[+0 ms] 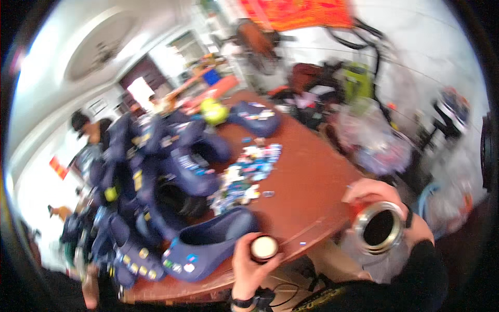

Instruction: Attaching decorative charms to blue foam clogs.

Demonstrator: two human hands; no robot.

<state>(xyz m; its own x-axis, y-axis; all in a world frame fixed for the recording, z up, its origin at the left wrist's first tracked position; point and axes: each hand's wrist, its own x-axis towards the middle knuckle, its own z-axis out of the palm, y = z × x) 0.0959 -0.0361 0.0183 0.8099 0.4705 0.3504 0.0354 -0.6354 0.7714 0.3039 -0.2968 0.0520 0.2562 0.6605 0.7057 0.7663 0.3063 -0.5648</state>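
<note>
My left hand [248, 265] grips a small round lid [264, 247] with a pale top, held over the near edge of the brown table [306, 187]. Off the table's right edge, my right hand [371, 193] is wrapped around a steel flask [379, 228] whose open dark mouth faces the camera. A dark blue clog [208, 248] with small coloured charms lies just left of my left hand. The picture is blurred.
A big heap of dark blue clogs [150, 171] covers the table's left half. Several small colourful charms [247, 174] are scattered mid-table, with a yellow-green ball [214, 112] and another clog [254, 118] behind. A person [88, 135] sits at far left. Bags and clutter [364, 130] crowd the right.
</note>
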